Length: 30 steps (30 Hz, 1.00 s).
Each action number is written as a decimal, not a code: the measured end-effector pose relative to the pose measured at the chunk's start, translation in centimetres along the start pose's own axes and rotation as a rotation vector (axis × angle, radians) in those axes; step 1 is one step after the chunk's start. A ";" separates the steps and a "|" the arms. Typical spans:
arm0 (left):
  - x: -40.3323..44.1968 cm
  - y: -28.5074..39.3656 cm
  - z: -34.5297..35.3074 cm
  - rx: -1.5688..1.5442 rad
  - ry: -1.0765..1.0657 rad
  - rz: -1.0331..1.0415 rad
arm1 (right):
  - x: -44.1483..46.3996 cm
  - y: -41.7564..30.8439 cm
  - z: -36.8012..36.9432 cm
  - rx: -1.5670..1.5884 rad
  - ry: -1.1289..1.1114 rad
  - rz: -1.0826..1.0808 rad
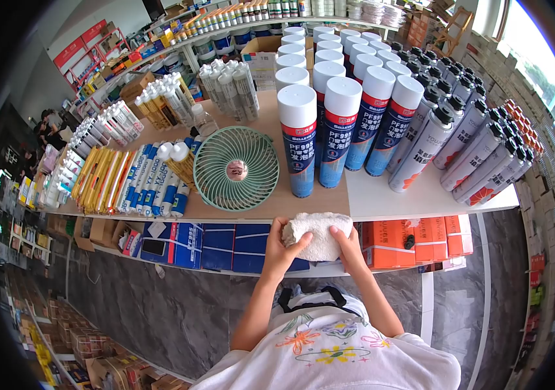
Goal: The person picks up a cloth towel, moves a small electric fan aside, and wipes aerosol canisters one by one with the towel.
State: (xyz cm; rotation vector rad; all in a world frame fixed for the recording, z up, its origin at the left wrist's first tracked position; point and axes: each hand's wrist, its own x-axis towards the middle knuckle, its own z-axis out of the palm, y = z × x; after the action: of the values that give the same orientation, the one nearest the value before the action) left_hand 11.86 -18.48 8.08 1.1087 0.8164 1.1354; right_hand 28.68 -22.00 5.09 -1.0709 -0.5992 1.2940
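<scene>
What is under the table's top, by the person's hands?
Under the table sit blue boxes and orange boxes. The hands and white cloth cover the stretch between; what lies there can't be seen.

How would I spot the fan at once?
Find the long counter. Near its front edge, between the tubes on the left and the white-capped cans on the right, is the fan. It alone has a pale-green grille of curved ribs.

White short-sleeved T-shirt (336, 354), orange, yellow and pink flower prints, black straps
</scene>
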 end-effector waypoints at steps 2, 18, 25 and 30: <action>-0.1 -0.5 0.4 0.007 -0.077 -0.053 | -0.1 0.0 -0.4 0.015 0.035 -0.008; -2.6 -4.4 2.1 -0.370 -0.175 -0.090 | -0.9 -3.7 -3.7 -0.030 0.061 0.118; -1.2 -4.5 -3.0 -0.211 0.322 0.103 | 0.2 -1.8 -4.3 0.017 0.016 0.165; 1.9 -3.8 -7.1 -0.018 0.463 0.098 | 1.0 -1.7 -2.6 -0.008 0.002 0.192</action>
State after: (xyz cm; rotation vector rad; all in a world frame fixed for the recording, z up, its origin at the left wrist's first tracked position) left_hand 6.85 -14.99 2.51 0.8869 1.1138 1.5081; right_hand 31.93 -21.69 5.24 -1.1577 -0.5098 1.4569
